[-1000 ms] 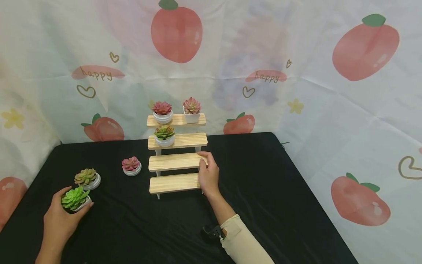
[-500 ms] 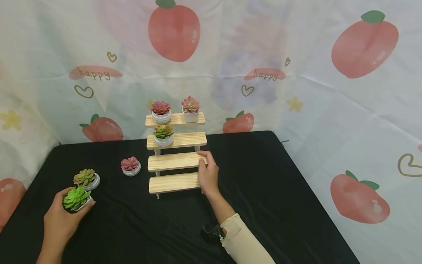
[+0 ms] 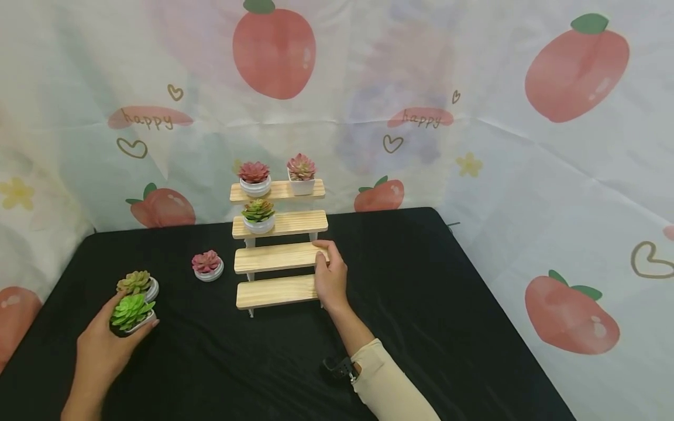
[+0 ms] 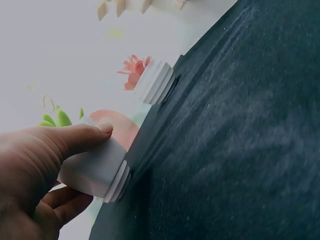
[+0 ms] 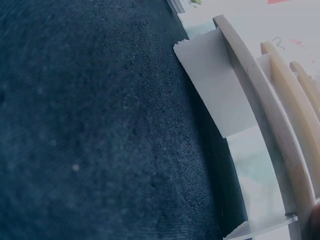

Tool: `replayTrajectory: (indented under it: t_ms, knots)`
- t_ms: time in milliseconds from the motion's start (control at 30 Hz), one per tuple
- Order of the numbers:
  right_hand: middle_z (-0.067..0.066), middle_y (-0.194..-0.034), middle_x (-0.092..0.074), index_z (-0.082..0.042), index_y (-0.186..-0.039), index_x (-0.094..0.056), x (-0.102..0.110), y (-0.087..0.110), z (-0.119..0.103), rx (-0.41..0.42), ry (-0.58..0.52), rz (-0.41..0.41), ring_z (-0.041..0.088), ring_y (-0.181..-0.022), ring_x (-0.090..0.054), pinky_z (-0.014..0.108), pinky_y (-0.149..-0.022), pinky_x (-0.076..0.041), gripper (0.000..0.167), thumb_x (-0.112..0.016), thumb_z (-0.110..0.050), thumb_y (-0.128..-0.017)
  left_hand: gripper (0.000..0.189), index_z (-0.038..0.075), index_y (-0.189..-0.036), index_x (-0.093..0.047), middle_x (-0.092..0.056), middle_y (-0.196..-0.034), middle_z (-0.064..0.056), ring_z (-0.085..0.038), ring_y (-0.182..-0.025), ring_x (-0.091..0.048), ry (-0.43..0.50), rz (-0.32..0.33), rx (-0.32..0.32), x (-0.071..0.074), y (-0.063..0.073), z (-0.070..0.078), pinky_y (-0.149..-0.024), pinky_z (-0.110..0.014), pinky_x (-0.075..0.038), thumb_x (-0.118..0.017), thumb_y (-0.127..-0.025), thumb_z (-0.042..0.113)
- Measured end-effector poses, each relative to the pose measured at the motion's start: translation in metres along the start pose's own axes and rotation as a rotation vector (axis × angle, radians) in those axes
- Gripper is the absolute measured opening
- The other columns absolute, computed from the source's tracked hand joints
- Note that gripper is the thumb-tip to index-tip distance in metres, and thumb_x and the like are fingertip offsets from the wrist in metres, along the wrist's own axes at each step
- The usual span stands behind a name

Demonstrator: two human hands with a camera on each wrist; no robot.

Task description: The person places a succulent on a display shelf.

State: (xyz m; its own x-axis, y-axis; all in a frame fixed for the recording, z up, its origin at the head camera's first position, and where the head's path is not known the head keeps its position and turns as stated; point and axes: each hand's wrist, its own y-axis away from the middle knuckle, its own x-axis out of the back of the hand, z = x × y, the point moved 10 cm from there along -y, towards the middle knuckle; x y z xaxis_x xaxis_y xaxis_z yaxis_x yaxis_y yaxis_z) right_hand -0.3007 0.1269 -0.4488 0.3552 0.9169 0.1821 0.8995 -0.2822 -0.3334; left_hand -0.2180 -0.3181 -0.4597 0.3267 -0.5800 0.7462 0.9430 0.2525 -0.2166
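Observation:
At the left of the head view my left hand (image 3: pixel 102 348) holds a bright green succulent (image 3: pixel 130 311) in a square white pot. In the left wrist view its thumb lies across the white pot (image 4: pixel 92 170), with fingers on the far side. A yellow-green succulent (image 3: pixel 135 282) in a ribbed white pot stands right behind it. My right hand (image 3: pixel 332 280) grips the right end of a four-step wooden plant stand (image 3: pixel 279 258), thumb toward the front. The stand's boards (image 5: pixel 267 110) fill the right of the right wrist view, where only a bit of that hand shows.
A pink succulent (image 3: pixel 207 264) stands on the black tablecloth (image 3: pixel 421 316) left of the stand. On the top board are a red succulent (image 3: pixel 255 178) and a pale pink one (image 3: pixel 302 173); a green-red one (image 3: pixel 258 215) sits one board lower. A peach-print cloth (image 3: pixel 337 70) hangs behind.
My left hand has moved a little to the right with the bright green succulent, now overlapping the yellow-green one more. My right hand stays at the stand. The head view has shifted slightly.

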Motion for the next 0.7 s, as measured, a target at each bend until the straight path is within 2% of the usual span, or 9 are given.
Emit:
replayTrajectory:
  t_ms: [133,300,500,700]
  knots:
    - [0.001,-0.066,-0.047,-0.012,-0.123,-0.070,0.000,-0.001,0.002,-0.009,-0.001,0.001,0.009,-0.045,-0.038,0.028,-0.047,-0.034,0.029,-0.049,-0.007,-0.103,0.097,-0.002,-0.156,-0.035,-0.045,-0.144,-0.040,-0.060,-0.126,-0.045,0.024,-0.014,0.032,-0.003,0.000,0.004,-0.099,-0.071,-0.036,-0.092,-0.080,0.019]
    - [0.000,-0.062,-0.045,-0.012,-0.122,-0.070,-0.001,-0.002,0.002,-0.003,-0.002,0.002,0.008,-0.043,-0.036,0.027,-0.045,-0.033,0.029,-0.049,-0.006,-0.103,0.094,-0.003,-0.151,-0.037,-0.045,-0.144,-0.038,-0.060,-0.126,-0.045,0.055,-0.001,0.052,-0.005,0.001,0.008,-0.099,-0.071,-0.037,-0.093,-0.078,0.018]
    - [0.002,-0.069,-0.050,-0.010,-0.123,-0.070,-0.001,-0.001,0.000,0.005,0.001,0.000,0.011,-0.047,-0.038,0.029,-0.049,-0.035,0.029,-0.049,-0.005,-0.103,0.089,-0.001,-0.146,-0.043,-0.050,-0.137,-0.040,-0.060,-0.120,-0.049,0.057,0.003,-0.032,-0.006,-0.001,0.024,-0.094,-0.071,-0.037,-0.094,-0.076,0.016]
    - [0.005,-0.083,-0.058,-0.011,-0.122,-0.070,0.000,0.000,0.002,-0.007,-0.001,0.001,0.012,-0.049,-0.040,0.030,-0.051,-0.037,0.029,-0.048,-0.005,-0.103,0.086,0.000,-0.144,-0.051,-0.055,-0.135,-0.036,-0.056,-0.120,-0.052,0.079,0.012,-0.133,-0.009,-0.002,0.053,-0.094,-0.071,-0.040,-0.096,-0.071,0.011]
